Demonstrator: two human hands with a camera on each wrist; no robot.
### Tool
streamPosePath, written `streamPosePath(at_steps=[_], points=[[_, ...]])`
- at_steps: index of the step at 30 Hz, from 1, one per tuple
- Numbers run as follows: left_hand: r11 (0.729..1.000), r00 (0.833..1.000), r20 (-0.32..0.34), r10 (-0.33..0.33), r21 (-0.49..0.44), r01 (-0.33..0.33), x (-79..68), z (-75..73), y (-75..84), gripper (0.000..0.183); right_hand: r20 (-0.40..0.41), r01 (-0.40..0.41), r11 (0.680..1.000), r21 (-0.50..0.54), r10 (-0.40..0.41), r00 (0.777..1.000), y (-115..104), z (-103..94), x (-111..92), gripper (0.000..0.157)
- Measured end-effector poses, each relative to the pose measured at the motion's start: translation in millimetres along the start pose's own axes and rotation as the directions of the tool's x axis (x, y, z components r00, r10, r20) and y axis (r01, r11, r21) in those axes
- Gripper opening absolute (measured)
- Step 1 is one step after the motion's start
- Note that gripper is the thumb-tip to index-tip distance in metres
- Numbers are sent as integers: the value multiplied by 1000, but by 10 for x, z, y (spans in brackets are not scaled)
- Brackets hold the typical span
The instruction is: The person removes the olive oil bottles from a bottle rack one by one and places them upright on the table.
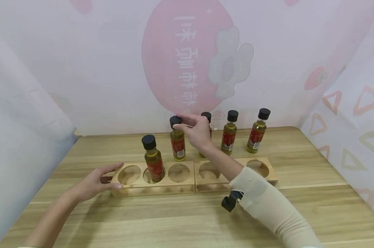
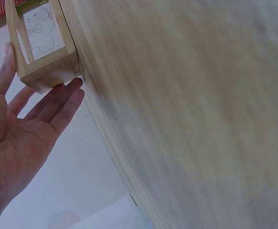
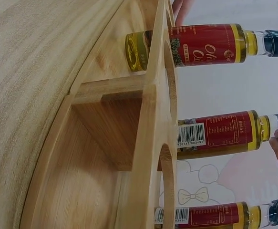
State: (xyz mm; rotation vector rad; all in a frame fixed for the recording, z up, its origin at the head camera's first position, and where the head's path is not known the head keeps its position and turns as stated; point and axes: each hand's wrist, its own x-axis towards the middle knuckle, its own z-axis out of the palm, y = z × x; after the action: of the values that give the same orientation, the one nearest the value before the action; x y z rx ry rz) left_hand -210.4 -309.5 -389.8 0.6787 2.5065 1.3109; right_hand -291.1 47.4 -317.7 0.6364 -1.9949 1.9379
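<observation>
A wooden rack (image 1: 162, 190) with round holes lies across the table, with a second matching rack (image 1: 211, 187) end to end on its right. My left hand (image 1: 94, 182) grips the left rack's outer end, thumb at the front corner, fingers toward the back; the left wrist view shows that rack end (image 2: 48, 71) between thumb and fingers. One olive oil bottle (image 1: 155, 167) with a black cap stands in the middle hole of the left rack. Behind the rack, my right hand (image 1: 199, 132) pinches the black cap of another upright olive oil bottle (image 1: 178, 143).
Three more olive oil bottles stand behind the right rack: one partly hidden by my right hand (image 1: 206, 117), a middle one (image 1: 228, 137) and a rightmost one (image 1: 256, 136). A printed cloth (image 1: 112, 69) hangs behind the wooden table (image 1: 143, 220). My right forearm covers part of the right rack.
</observation>
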Motion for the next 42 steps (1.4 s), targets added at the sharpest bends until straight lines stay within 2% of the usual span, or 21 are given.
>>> streamPosePath(at_steps=[5,15,31,42], points=[[1000,1000,19,1,-8,-1,-1,-5,-9,79,-3,12,1000,-3,-12,1000,31,10,11,37],[999,1000,24,3,38,-4,4,-11,1,79,-5,11,1000,1,-11,1000,70,13,22,38],[999,998,53,-13,32,12,6,-19,16,79,-10,37,999,-11,-37,999,140,28,42,37],[1000,999,49,14,23,-15,0,-17,-1,77,-12,34,999,-25,-34,999,165,36,43,36]])
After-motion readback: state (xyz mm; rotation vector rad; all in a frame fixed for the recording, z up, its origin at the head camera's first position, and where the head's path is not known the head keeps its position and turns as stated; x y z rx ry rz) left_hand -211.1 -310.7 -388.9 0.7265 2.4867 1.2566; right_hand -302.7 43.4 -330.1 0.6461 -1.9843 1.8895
